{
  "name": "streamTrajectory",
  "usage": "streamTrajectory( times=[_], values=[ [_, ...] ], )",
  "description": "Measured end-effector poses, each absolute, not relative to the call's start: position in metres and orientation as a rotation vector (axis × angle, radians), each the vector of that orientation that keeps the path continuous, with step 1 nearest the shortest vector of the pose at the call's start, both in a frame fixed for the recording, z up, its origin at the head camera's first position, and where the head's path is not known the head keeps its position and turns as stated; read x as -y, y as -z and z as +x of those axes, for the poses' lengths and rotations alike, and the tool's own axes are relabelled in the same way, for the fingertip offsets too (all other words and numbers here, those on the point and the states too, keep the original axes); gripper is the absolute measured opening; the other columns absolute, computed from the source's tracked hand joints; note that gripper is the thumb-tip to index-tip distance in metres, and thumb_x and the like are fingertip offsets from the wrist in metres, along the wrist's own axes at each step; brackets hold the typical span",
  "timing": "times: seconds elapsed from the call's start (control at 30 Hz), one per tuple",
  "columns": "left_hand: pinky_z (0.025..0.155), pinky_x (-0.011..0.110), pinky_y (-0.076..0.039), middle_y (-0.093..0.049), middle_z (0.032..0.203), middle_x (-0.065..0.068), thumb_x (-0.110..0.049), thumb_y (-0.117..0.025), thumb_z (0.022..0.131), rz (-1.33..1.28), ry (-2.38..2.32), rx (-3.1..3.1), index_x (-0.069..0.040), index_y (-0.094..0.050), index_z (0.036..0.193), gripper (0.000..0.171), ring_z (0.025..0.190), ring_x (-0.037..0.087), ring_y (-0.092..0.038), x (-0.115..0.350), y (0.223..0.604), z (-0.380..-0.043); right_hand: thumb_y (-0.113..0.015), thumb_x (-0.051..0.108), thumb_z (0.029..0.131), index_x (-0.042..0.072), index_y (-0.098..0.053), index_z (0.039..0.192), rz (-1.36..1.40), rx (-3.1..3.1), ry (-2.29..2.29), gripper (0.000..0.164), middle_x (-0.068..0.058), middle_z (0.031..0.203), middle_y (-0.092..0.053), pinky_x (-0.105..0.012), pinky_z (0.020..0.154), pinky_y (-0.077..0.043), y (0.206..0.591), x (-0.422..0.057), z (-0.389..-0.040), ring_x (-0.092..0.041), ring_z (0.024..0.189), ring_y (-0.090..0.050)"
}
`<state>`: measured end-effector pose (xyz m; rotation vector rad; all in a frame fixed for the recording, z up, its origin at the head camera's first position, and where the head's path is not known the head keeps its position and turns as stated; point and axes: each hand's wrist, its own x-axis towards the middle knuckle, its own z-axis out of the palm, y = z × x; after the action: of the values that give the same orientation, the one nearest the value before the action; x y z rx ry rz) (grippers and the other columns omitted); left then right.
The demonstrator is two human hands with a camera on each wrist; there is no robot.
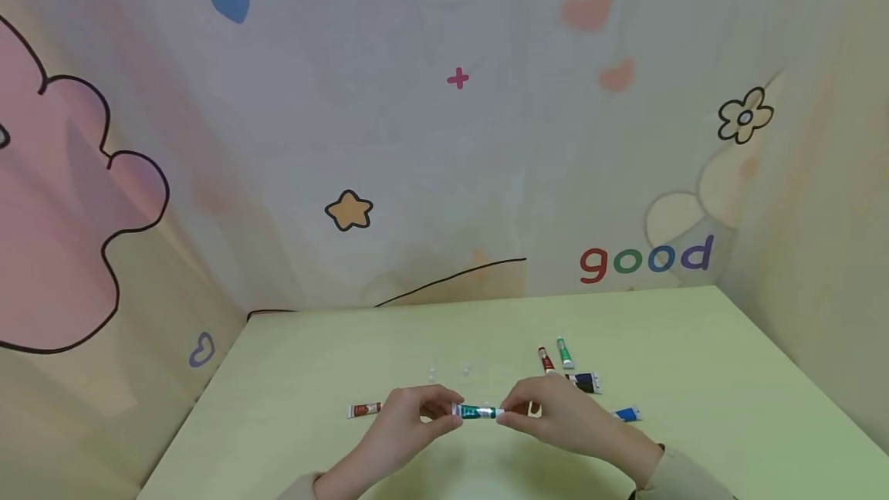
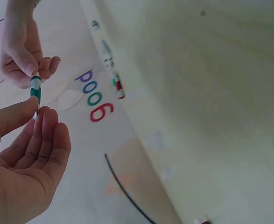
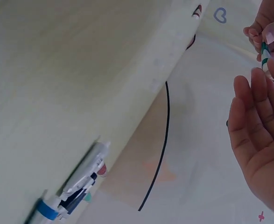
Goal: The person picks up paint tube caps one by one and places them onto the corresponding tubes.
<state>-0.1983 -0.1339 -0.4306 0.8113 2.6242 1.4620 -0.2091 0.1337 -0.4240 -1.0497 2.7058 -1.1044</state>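
Between my two hands is a small green paint tube [image 1: 479, 412], level and raised over the table in the head view. My left hand [image 1: 410, 419] pinches its flat crimped end with thumb and fingertips. At the other end, the right hand [image 1: 559, 415] grips the pale cap between thumb and index finger. From the left wrist, the green tube [image 2: 36, 88] runs from the left fingertips up to the other hand. The right wrist view shows the remaining right fingers [image 3: 253, 112] loosely extended beside the tube.
A red-brown tube [image 1: 364, 410] lies left of the hands. To the right lie a red tube [image 1: 545, 359], a light green tube [image 1: 566, 353], a dark tube [image 1: 585, 383] and a blue tube [image 1: 628, 414], partly behind the right arm. Small clear pieces [image 1: 466, 369] sit beyond the hands.
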Motion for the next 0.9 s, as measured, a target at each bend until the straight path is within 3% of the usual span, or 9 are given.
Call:
streamTrajectory(
  times=[0.47,0.9],
  values=[
    [0.067,0.02,-0.05,-0.067,0.077,-0.01,-0.009,-0.079,0.088,0.843,-1.236,-2.624,-0.008,-0.075,0.096,0.009,0.069,0.0,-0.059,0.105,0.461,-0.22,-0.072,0.022,0.095,0.014,-0.078,0.094,-1.004,-2.681,0.943,0.011,0.014,0.08,-0.068,-0.022,0.058,-0.046,0.447,-0.152,-0.223,0.0,0.064,-0.05],
    [0.067,0.02,-0.048,-0.067,0.075,-0.009,-0.004,-0.076,0.088,0.863,-1.03,-2.661,-0.006,-0.075,0.093,0.005,0.067,0.0,-0.057,0.09,0.475,-0.244,-0.074,0.018,0.093,0.014,-0.076,0.091,-0.95,-2.7,0.813,0.006,0.016,0.077,-0.064,-0.024,0.065,-0.048,0.454,-0.155,-0.235,-0.002,0.066,-0.052]
  ],
)
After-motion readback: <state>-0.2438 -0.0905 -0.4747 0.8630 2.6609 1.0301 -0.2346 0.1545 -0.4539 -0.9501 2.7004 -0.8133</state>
